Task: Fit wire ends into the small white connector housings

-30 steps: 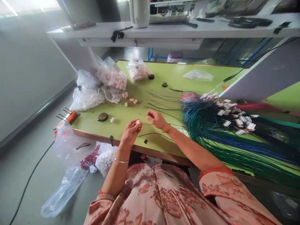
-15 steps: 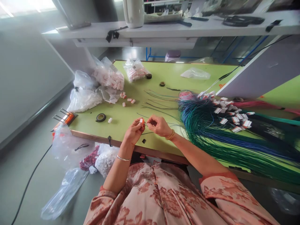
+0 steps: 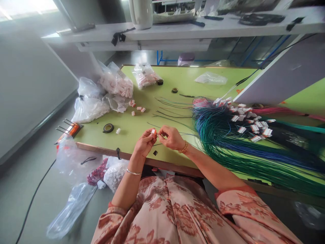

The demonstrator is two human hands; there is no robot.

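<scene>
Between the thumb and fingers of my left hand is a small white and orange connector housing. My right hand pinches a thin wire close to the housing's right side. Whether the wire's tip is inside the housing is too small to tell. To the right lies a thick bundle of green and blue wires, with several loose wire ends stretching left across the green tabletop. Many white and orange connectors sit on top of the bundle.
Plastic bags of connectors stand at the back left, with a few loose connectors in front. A black tape roll lies left of my hands. An orange holder with metal prongs sits at the left corner. A white shelf spans the back.
My right hand has come slightly closer to the connector housing. Otherwise the whole view has shifted a little, and both hands keep their grip.
</scene>
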